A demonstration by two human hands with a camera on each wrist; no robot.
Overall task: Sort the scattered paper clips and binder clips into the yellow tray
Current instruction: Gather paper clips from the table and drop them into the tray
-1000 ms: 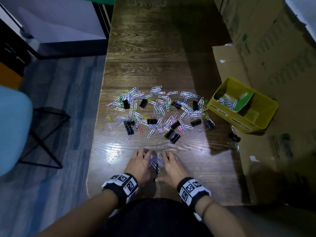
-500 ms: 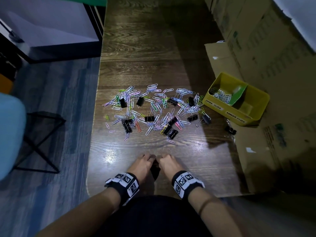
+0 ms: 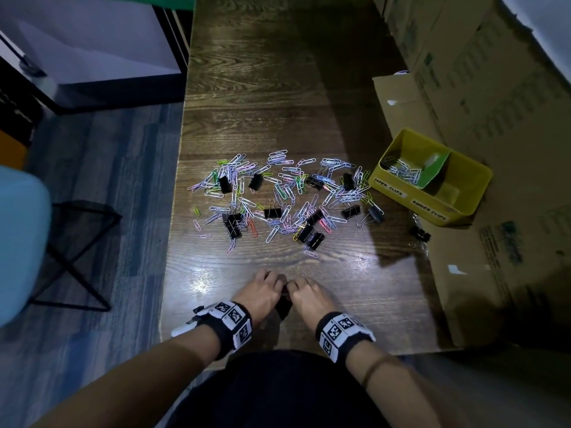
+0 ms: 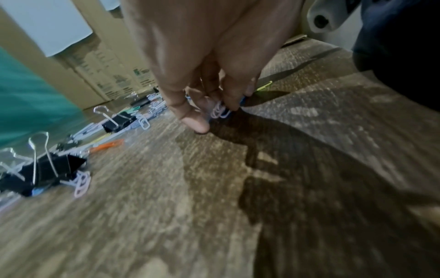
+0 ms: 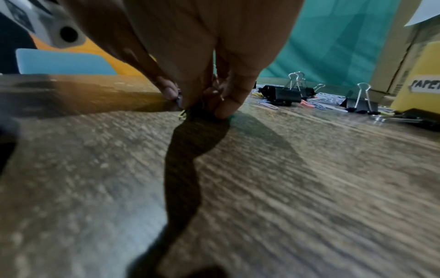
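Both hands sit knuckle to knuckle near the table's front edge. My left hand (image 3: 268, 288) curls its fingers round a small bunch of paper clips (image 4: 220, 111), white and blue loops showing under the fingertips. My right hand (image 3: 304, 292) pinches the same bunch from the other side, and a yellow-green clip (image 5: 182, 114) pokes out below its fingers. Farther out lies the scattered pile of coloured paper clips (image 3: 279, 193) mixed with black binder clips (image 3: 273, 212). The yellow tray (image 3: 411, 197) stands at the right with several paper clips (image 3: 401, 173) in its left compartment, beside a green divider (image 3: 434, 171).
Flattened cardboard (image 3: 482, 267) lies under the tray, with one binder clip (image 3: 419, 233) on its edge. Stacked cardboard boxes (image 3: 482, 72) wall off the right side. The table's left edge (image 3: 173, 242) drops to the floor, where a blue chair (image 3: 21, 242) stands.
A second ago both hands lay flat with fingers spread round a small bunch of clips. The fingers have since curled in and closed on the bunch, which the head view no longer shows.
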